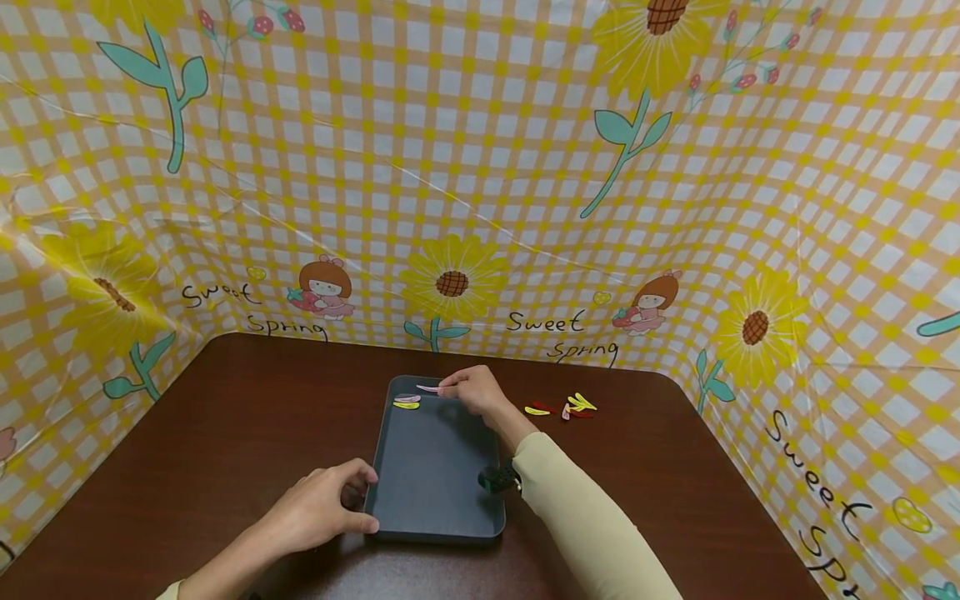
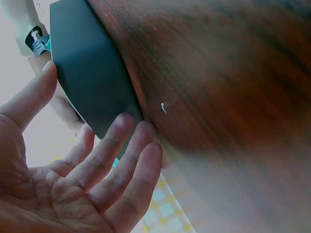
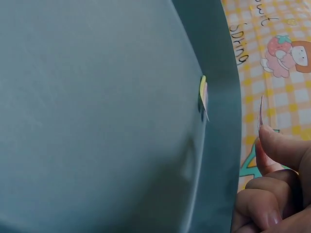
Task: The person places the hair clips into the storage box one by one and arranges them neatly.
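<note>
My right hand (image 1: 474, 390) pinches a pale pink snap hair clip (image 1: 428, 388) between thumb and fingertips, above the far end of the grey tray (image 1: 438, 475). In the right wrist view the thin clip (image 3: 261, 110) stands up from the pinch. Inside the tray, at its far left corner, lie a lilac hair clip (image 1: 408, 398) and a yellow hair clip (image 1: 407, 406), side by side. My left hand (image 1: 318, 504) rests against the tray's near left side, thumb and fingers spread; in the left wrist view its fingers (image 2: 124, 124) look loosely extended along the tray's outer wall.
Right of the tray, on the dark brown table (image 1: 622, 483), is a loose pile of yellow, red and pink hair clips (image 1: 577, 406), with a separate yellow clip (image 1: 537, 411) near it. A checked cloth (image 1: 495, 192) with sunflowers surrounds the table's back and sides.
</note>
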`<state>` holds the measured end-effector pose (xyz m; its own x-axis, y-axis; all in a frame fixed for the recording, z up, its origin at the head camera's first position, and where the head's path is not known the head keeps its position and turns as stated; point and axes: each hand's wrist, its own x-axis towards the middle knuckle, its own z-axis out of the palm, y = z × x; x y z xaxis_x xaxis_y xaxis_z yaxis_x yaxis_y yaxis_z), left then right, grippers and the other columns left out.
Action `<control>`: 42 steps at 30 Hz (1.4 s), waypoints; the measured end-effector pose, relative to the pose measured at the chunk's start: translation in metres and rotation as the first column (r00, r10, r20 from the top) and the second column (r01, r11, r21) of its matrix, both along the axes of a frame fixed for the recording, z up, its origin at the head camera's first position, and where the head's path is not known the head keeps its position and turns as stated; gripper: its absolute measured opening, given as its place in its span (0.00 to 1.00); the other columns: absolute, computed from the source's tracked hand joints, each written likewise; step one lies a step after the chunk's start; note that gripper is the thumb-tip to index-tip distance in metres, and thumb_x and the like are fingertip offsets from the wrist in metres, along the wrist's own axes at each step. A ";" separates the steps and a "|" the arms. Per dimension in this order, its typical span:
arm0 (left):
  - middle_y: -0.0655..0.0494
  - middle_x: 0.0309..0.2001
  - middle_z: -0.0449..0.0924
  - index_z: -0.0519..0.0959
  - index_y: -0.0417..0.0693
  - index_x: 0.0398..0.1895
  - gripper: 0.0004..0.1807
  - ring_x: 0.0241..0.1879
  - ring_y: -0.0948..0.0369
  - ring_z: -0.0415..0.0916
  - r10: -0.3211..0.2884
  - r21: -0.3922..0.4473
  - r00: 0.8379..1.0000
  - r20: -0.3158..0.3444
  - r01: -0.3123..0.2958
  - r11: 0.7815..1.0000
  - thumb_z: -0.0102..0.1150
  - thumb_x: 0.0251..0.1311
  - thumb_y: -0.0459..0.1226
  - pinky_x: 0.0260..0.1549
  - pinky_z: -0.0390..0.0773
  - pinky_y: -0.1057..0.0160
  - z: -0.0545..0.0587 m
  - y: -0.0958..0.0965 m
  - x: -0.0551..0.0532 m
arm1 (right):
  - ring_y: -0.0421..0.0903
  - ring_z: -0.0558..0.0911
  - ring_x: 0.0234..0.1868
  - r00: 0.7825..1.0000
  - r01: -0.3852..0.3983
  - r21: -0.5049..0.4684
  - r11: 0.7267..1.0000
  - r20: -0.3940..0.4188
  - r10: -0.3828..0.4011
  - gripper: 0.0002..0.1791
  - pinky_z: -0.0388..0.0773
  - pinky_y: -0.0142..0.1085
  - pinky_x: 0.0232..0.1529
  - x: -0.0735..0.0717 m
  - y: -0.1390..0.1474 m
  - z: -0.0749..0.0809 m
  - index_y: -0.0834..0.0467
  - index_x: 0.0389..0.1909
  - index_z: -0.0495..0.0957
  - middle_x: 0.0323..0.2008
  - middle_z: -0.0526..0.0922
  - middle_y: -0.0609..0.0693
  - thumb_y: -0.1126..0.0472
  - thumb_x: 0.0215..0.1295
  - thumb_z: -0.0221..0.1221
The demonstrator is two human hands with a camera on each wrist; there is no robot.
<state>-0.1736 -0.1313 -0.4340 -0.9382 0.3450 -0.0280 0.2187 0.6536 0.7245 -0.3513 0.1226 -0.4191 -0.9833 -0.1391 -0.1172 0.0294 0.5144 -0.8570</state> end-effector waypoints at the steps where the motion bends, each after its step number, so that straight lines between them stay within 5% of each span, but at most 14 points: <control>1: 0.57 0.43 0.84 0.78 0.53 0.51 0.29 0.42 0.58 0.81 0.000 -0.002 1.000 0.001 0.000 1.000 0.80 0.46 0.48 0.39 0.78 0.49 0.000 0.000 0.000 | 0.39 0.53 0.12 1.000 0.001 -0.002 1.000 0.006 -0.001 0.05 0.51 0.32 0.15 0.000 -0.001 -0.001 0.58 0.37 0.88 0.12 0.64 0.42 0.62 0.62 0.68; 5: 0.57 0.43 0.84 0.78 0.53 0.51 0.29 0.42 0.59 0.81 0.003 -0.008 1.000 0.000 -0.003 1.000 0.80 0.45 0.48 0.39 0.78 0.49 0.000 0.000 -0.001 | 0.39 0.54 0.11 1.000 0.001 0.001 1.000 0.003 -0.001 0.05 0.53 0.33 0.14 0.001 -0.008 -0.007 0.58 0.37 0.89 0.18 0.74 0.46 0.62 0.62 0.68; 11: 0.57 0.43 0.84 0.78 0.53 0.50 0.29 0.42 0.59 0.80 0.005 -0.005 1.000 0.007 -0.005 1.000 0.80 0.45 0.48 0.40 0.78 0.50 0.001 0.000 0.000 | 0.41 0.56 0.14 1.000 -0.005 0.035 0.999 -0.011 0.005 0.06 0.54 0.33 0.17 0.004 -0.018 -0.015 0.58 0.38 0.89 0.22 0.74 0.44 0.62 0.62 0.69; 19: 0.56 0.43 0.84 0.78 0.53 0.51 0.29 0.41 0.59 0.80 -0.001 -0.006 1.000 0.016 0.001 1.000 0.80 0.45 0.48 0.39 0.78 0.50 0.000 0.000 -0.002 | 0.47 0.77 0.38 0.995 -0.058 0.083 0.995 -0.080 0.065 0.06 0.72 0.36 0.36 0.011 -0.026 -0.023 0.59 0.38 0.89 0.47 0.87 0.53 0.62 0.63 0.68; 29: 0.57 0.44 0.84 0.78 0.52 0.51 0.30 0.41 0.59 0.81 0.002 -0.006 1.000 0.018 -0.001 1.000 0.80 0.46 0.48 0.39 0.79 0.48 0.000 0.000 -0.003 | 0.46 0.75 0.36 0.993 -0.004 0.091 0.996 -0.114 0.014 0.06 0.70 0.34 0.33 0.010 -0.036 -0.038 0.59 0.36 0.89 0.45 0.86 0.54 0.61 0.59 0.71; 42: 0.58 0.44 0.84 0.78 0.53 0.51 0.29 0.41 0.60 0.81 0.007 -0.006 0.999 0.031 -0.007 1.000 0.80 0.46 0.48 0.39 0.78 0.49 0.001 0.000 -0.004 | 0.46 0.76 0.37 0.990 0.007 0.101 0.995 -0.138 0.007 0.05 0.70 0.34 0.32 0.015 -0.042 -0.038 0.59 0.35 0.89 0.43 0.86 0.55 0.62 0.60 0.71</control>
<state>-0.1772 -0.1313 -0.4332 -0.9393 0.3380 -0.0590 0.1916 0.6594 0.7269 -0.3360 0.0806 -0.4570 -0.9911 -0.1332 0.0058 -0.0851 0.5986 -0.7965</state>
